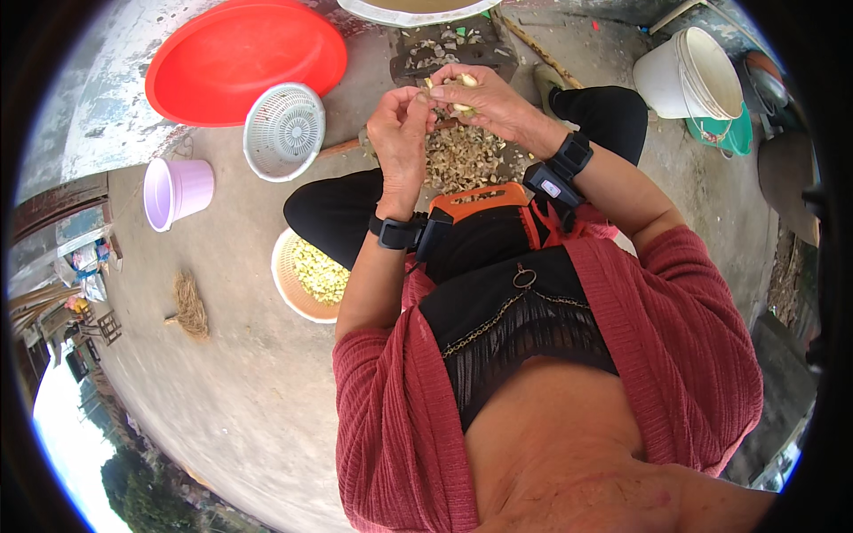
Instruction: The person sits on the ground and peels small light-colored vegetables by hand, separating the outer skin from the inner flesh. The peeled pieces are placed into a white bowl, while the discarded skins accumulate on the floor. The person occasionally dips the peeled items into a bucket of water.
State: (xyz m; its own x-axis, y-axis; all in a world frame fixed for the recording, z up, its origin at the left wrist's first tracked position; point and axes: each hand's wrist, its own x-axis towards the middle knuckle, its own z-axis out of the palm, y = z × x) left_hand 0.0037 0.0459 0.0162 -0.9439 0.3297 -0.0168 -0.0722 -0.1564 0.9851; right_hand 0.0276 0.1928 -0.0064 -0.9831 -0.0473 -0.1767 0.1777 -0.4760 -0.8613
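Note:
My left hand [404, 136] and my right hand [490, 101] meet at the fingertips above an orange plastic container [490, 198]. Pinched between both thumbs and forefingers is a small piece, mostly hidden by the fingers. Several pale cloves [464, 80], garlic by their look, rest in the curled fingers of my right hand. Beneath the hands, dry brownish peels [460, 156] fill the space between my knees. By my left thigh, a round pale-orange basket [283, 276] holds many yellowish-white peeled pieces [320, 273].
Ahead on the left are a red basin [243, 56], a white colander [285, 133] and a lilac bucket [178, 192]. A white bucket [686, 73] stands right, beside a green vessel [733, 133]. A straw brush [190, 305] lies on the concrete. A large basin [420, 14] sits straight ahead.

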